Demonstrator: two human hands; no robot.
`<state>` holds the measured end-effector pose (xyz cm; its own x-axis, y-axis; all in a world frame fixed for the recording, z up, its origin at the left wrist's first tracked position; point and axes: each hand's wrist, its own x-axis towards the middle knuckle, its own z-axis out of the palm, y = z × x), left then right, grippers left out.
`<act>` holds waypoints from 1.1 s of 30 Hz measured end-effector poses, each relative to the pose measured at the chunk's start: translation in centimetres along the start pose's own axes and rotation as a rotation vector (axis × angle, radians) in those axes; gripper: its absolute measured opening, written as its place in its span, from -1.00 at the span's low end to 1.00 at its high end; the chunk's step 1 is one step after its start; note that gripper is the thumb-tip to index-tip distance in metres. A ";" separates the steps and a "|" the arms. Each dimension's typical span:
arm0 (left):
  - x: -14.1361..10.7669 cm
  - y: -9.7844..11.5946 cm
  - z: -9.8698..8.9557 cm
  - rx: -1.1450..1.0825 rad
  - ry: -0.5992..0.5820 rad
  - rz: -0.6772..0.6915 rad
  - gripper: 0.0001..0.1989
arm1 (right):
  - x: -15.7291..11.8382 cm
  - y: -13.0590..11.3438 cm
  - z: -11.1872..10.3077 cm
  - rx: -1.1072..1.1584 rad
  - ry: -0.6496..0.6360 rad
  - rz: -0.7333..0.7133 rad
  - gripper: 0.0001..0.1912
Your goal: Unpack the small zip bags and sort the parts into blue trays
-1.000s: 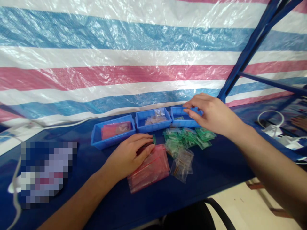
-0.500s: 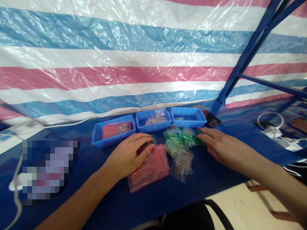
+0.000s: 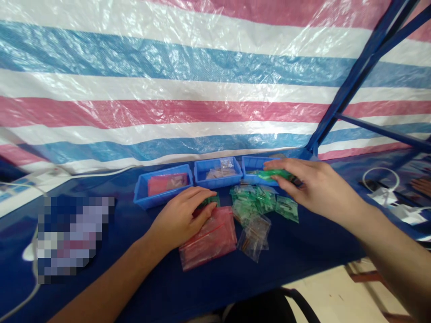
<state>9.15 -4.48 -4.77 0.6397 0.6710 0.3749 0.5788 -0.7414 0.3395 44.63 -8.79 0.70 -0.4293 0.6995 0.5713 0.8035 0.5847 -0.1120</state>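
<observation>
My right hand [image 3: 313, 184] pinches a small green bag [image 3: 274, 174] over the right blue bin [image 3: 251, 162]. Curved over the top of the pink bags [image 3: 215, 240], my left hand [image 3: 185, 217] has its fingertips at a green bag [image 3: 213, 200], partly hidden beneath them. Between the hands lies a pile of green bags [image 3: 249, 202], with clear bags [image 3: 256, 235] holding brownish pieces in front of it. One green bag [image 3: 287, 208] lies apart at the pile's right.
The left bin [image 3: 141, 195] holds pink bags, the middle bin [image 3: 218, 181] clear ones. A blue metal frame [image 3: 350, 80] rises at right behind the table. White cables and a pixelated area are at left. Another person's hand [image 3: 420, 185] shows at the far right.
My right hand has risen from beside the green pile to the right bin with a green bag in its fingers. The separate green bag is now uncovered. My left hand has barely moved.
</observation>
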 end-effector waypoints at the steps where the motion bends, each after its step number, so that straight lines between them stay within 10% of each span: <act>1: 0.1 0.0 0.0 -0.006 0.018 -0.005 -0.66 | 1.1 -0.5 0.2 0.024 0.017 -0.031 -0.69; 14: 0.7 0.4 -0.8 0.173 0.076 0.086 -0.69 | 6.2 -2.2 7.2 0.445 -0.369 -0.379 -0.80; 25: 6.2 2.4 -1.4 0.156 0.331 0.169 -0.73 | 8.7 -1.0 8.3 0.490 -0.159 -0.353 -0.80; 33: 4.2 0.0 0.1 0.059 0.341 0.170 -0.73 | 6.3 -1.1 9.3 0.530 0.018 -0.262 -0.73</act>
<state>11.84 -1.66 -3.29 0.5299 0.4924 0.6905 0.5132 -0.8344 0.2012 37.19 -1.23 -3.13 -0.5750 0.4998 0.6478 0.3539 0.8658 -0.3538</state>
